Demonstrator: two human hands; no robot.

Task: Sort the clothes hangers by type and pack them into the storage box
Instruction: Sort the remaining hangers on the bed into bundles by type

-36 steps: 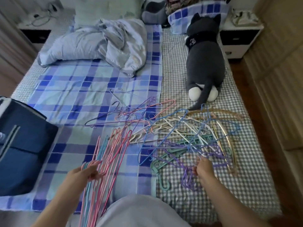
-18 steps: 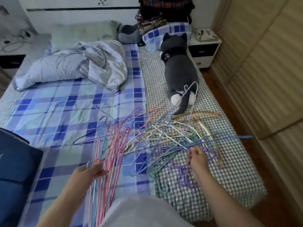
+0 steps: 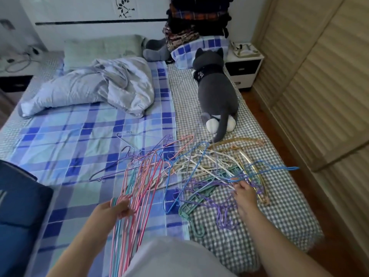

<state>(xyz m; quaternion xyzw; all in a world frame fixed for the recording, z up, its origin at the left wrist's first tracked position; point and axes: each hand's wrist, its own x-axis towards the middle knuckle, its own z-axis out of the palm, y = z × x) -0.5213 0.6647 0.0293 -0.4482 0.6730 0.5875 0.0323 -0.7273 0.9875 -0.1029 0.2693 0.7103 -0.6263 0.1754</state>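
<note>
A tangled pile of hangers (image 3: 209, 168) in blue, purple, cream, green and gold lies on the bed (image 3: 83, 148). My left hand (image 3: 117, 207) grips a bundle of thin pink and teal wire hangers (image 3: 137, 188) by their hooks, the bundle fanning up across the sheet. My right hand (image 3: 242, 191) pinches a blue wire hanger (image 3: 267, 168) at the right side of the pile, and that hanger sticks out to the right above the gold hangers (image 3: 253, 172). The dark blue storage box (image 3: 18, 212) sits at the left edge.
A grey plush cat (image 3: 216, 92) lies beyond the pile on the checked sheet. A crumpled duvet (image 3: 95, 84) is at the back left. A nightstand (image 3: 244, 64) and a slatted wardrobe (image 3: 319, 76) stand on the right, past the bed's edge.
My right hand has lifted a blue wire hanger out of the pile and swung it to the right. My left hand keeps its hold on the pink bundle. The view has tilted up.
</note>
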